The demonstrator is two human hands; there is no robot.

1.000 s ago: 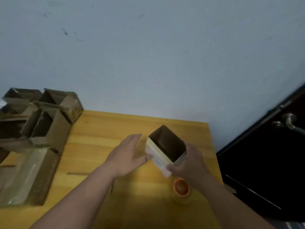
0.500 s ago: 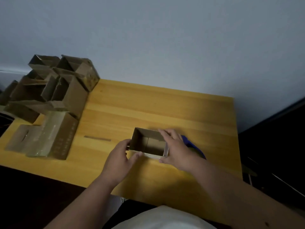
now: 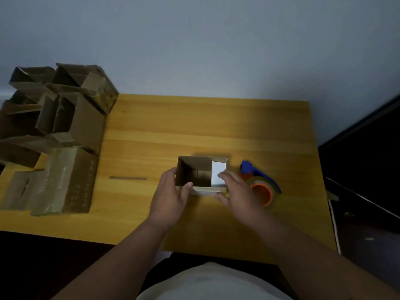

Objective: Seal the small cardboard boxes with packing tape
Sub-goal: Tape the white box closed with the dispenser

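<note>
Since 0.5 s ago, both hands are holding their places on the open box (image 3: 198,173), while the tape dispenser (image 3: 260,184), earlier mostly hidden, is now showing beside it. Left hand (image 3: 171,197) is gripping the box's near-left corner, thumb curling over the near rim. Right hand (image 3: 236,194) is clasping the near-right corner, fingers reaching over a pale flap. Box is sitting centre-right of the frame on the wooden table (image 3: 194,126), dispenser just to its right. Stacked boxes (image 3: 60,118) are filling the upper left.
</note>
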